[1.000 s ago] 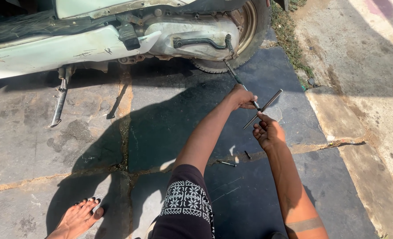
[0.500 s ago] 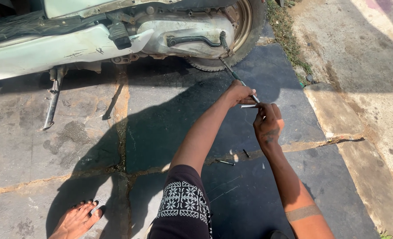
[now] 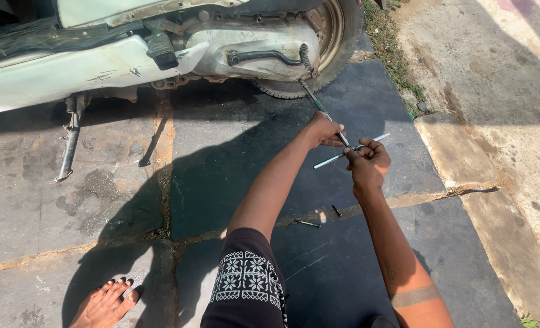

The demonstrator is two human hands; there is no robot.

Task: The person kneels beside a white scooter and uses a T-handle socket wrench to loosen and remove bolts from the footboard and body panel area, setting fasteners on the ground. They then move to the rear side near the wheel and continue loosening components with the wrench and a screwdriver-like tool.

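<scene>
Head view, looking down: the left hand (image 3: 323, 129) is closed around the shaft of a T-shaped wrench (image 3: 334, 130) that reaches toward the scooter (image 3: 160, 48) by its rear wheel (image 3: 337, 36). The right hand (image 3: 367, 161) grips the wrench's crossbar. Small bolts (image 3: 307, 223) lie on the paving below.

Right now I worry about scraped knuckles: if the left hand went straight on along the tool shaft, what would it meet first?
Probably the scooter's engine casing by the rear wheel, where the T-handle wrench in the left hand points; depth is unclear.
</scene>
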